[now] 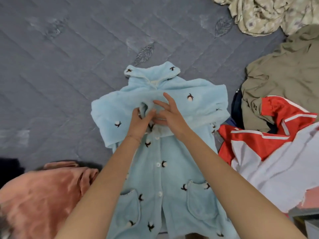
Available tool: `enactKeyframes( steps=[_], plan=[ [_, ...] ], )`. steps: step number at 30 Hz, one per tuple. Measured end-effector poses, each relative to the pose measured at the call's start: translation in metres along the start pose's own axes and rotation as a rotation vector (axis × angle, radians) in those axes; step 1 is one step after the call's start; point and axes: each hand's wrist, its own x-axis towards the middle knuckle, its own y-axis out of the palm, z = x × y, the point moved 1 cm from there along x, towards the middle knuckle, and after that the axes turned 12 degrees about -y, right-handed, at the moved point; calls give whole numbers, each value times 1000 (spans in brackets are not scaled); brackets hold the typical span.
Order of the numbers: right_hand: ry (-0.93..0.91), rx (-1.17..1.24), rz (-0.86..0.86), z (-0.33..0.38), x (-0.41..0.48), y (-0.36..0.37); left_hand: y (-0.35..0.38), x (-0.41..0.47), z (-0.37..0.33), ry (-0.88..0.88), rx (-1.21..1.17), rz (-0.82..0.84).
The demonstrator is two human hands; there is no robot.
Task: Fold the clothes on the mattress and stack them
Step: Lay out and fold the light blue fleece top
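A grey quilted mattress stitched with leaf motifs carries everything, and a light blue fleece button-front garment with two patch pockets lies front up at its middle, collar at the far end and sleeves folded across the chest. Near its left side lies a bunched salmon-pink plush garment, with a dark cloth at the left edge. To the right, a red and white sports top overlaps a crumpled olive-green garment, a navy piece shows between them, and a rumpled beige floral fabric fills the far right corner.
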Motion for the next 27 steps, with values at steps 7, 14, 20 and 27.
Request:
enactKeyframes(
  steps=[7, 14, 20, 27],
  plan=[
    [-62, -245, -23, -25, 10, 23, -49, 8, 5, 55, -27, -114],
    [-254, -845, 31, -49, 26, -13, -117, 29, 5, 182, 95, -355],
    [-259, -1371, 51, -77, 23, -36, -136, 39, 28, 244, 240, -420],
    [-92, -1444, -5, -86, 8, -45, -140, 25, 39, 252, 510, -455]
  ],
)
